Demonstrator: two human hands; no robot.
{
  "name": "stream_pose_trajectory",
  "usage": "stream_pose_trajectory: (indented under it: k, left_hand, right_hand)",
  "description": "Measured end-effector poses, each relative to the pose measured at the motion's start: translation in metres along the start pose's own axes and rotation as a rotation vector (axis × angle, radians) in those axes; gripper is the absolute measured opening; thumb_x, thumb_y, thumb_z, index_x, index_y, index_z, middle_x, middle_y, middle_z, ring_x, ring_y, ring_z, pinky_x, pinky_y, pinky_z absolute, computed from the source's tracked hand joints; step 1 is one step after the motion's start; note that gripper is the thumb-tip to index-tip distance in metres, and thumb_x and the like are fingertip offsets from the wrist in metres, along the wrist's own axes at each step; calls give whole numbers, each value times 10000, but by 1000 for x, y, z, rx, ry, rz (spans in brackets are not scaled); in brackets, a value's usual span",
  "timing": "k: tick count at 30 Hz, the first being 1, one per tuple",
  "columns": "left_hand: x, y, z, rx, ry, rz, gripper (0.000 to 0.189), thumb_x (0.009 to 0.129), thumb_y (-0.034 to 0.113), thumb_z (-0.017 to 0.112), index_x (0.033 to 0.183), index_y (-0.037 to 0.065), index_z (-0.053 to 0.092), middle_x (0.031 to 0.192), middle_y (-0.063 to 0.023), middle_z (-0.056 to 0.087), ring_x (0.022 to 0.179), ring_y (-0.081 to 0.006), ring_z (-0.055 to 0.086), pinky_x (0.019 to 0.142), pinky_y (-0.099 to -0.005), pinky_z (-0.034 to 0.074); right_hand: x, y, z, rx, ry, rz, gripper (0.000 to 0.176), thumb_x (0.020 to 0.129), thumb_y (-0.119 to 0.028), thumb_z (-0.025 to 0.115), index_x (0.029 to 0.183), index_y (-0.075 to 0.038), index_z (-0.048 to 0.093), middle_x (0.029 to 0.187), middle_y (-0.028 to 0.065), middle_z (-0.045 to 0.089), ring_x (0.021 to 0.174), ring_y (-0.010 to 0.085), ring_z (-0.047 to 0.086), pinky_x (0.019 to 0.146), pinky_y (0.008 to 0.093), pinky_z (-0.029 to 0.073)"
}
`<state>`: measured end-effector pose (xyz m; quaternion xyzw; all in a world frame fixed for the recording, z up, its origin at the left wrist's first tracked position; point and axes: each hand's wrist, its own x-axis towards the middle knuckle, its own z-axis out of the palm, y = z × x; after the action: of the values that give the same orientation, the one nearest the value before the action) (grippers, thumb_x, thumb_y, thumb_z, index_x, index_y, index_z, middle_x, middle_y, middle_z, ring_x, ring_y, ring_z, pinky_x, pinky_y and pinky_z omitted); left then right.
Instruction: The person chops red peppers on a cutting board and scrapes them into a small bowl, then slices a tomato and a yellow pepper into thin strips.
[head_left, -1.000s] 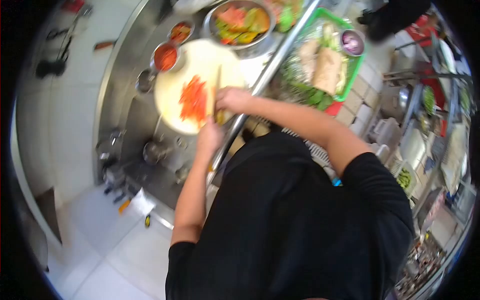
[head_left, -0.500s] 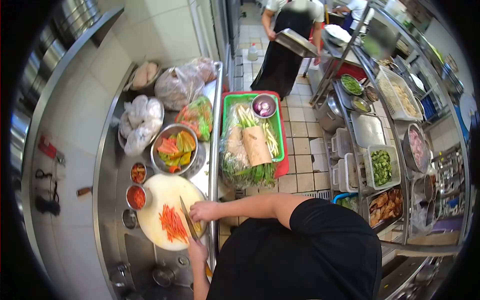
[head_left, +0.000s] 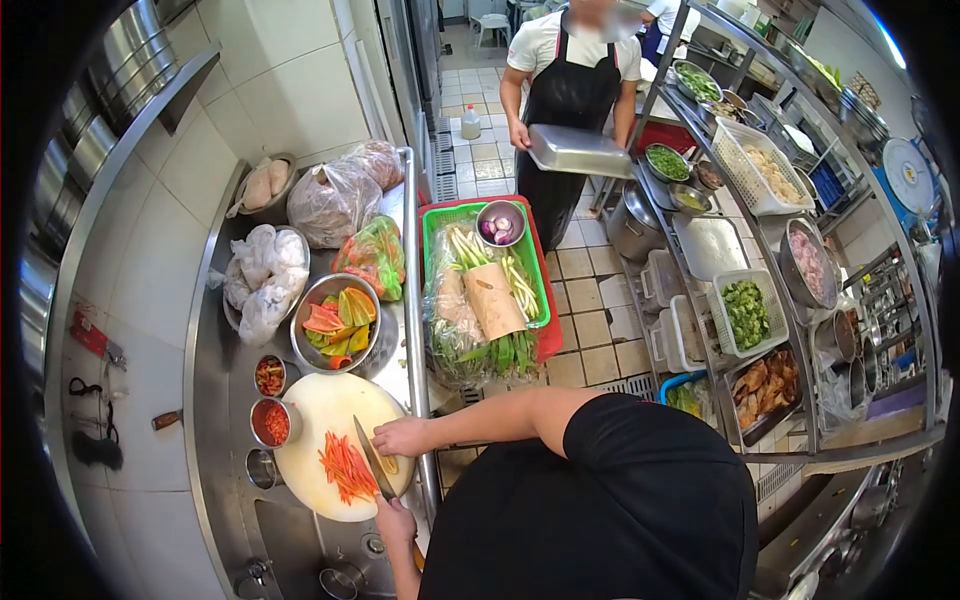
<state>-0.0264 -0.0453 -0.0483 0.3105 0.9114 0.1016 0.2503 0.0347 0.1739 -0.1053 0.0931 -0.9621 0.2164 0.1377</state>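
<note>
My left hand (head_left: 396, 520) grips the handle of a kitchen knife (head_left: 370, 456), whose blade lies across a round white cutting board (head_left: 298, 470). On the far side of the blade, my right hand (head_left: 402, 437) has its fingers bunched over a yellow pepper piece (head_left: 390, 466), partly hidden under them. Thin red pepper strips (head_left: 346, 468) lie in a pile on the near side of the knife. Behind the board stands a steel bowl (head_left: 376, 340) of red, yellow and green pepper pieces.
Small steel containers (head_left: 276, 422) stand at the board's left edge. Bagged food (head_left: 270, 262) sits farther back. A green crate (head_left: 545, 310) of vegetables is beside the counter. A co-worker (head_left: 572, 90) holds a metal pan (head_left: 578, 150). A shelf rack with food trays (head_left: 745, 318) stands right.
The view has shifted, showing more of the co-worker, whose pan is now tilted differently. My hands stay at the board, with the knife still beside the yellow piece.
</note>
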Motion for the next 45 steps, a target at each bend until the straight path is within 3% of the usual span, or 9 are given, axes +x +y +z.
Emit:
stream_pose_trajectory:
  k: [11,14,17,22,37,40,42,44,45]
  left_hand:
    - [3,9,-6,15,-4,-15,277,946,179,509,1151,-8,493,956,-331,649,939,-513,619,816,-562,473]
    - [6,5,-7,-12,-61,14,289,941,180,512,1160,-8,489,936,-322,647,935,-518,614,814,-562,472]
    - [13,-9,5,-20,-57,28,332,934,227,498,1162,-15,476,1038,-349,608,1006,-525,581,854,-571,457]
    - [20,-2,3,-68,-12,23,334,910,183,564,1164,-32,531,1052,-340,623,1022,-504,589,874,-542,456]
    - [26,-4,-7,-14,-142,151,383,922,164,509,1199,-93,443,1044,-377,614,1052,-523,580,901,-519,450]
    - [40,-17,5,-64,-130,220,443,925,156,510,1288,-77,408,1103,-374,603,1076,-511,582,931,-514,445]
    - [33,-19,3,-140,-126,227,454,932,156,505,1325,-44,403,1133,-365,602,1089,-500,585,945,-508,449]
    - [21,2,-9,-198,-145,149,439,943,167,481,1355,29,420,1162,-345,605,1102,-483,589,940,-502,459]
    - [17,7,-15,-205,-161,163,427,944,173,465,1351,46,430,1114,-327,631,1046,-485,612,897,-511,479]
  right_hand:
    - [8,0,-10,125,-59,-31,179,794,-201,662,873,-41,653,1000,109,609,1026,275,562,887,345,498]
    - [-1,-6,-26,324,358,33,294,814,-242,726,655,-64,554,736,113,554,758,296,574,674,388,468]
    - [20,-41,-188,387,848,46,485,802,-79,729,516,-77,337,502,78,354,448,273,406,457,410,298]
    - [-29,-104,-395,89,1277,-391,451,758,117,572,526,-93,247,497,20,324,403,177,318,396,343,204]
    - [-61,-166,-338,-110,1501,-273,417,814,77,562,568,-81,265,534,32,353,418,177,310,415,332,215]
    - [-77,-165,-325,-215,1661,-151,337,831,42,574,558,-70,410,542,26,365,456,170,383,438,285,302]
    - [-144,-111,-298,-17,2309,254,156,791,69,563,708,-61,577,675,30,548,661,179,558,697,310,489]
    - [-145,-143,-346,-1471,1449,234,219,749,72,552,862,-64,681,729,57,627,713,185,614,966,428,472]
    - [-154,-140,-356,-1409,1461,198,89,766,-45,574,813,-7,640,698,104,625,685,210,623,896,448,511]
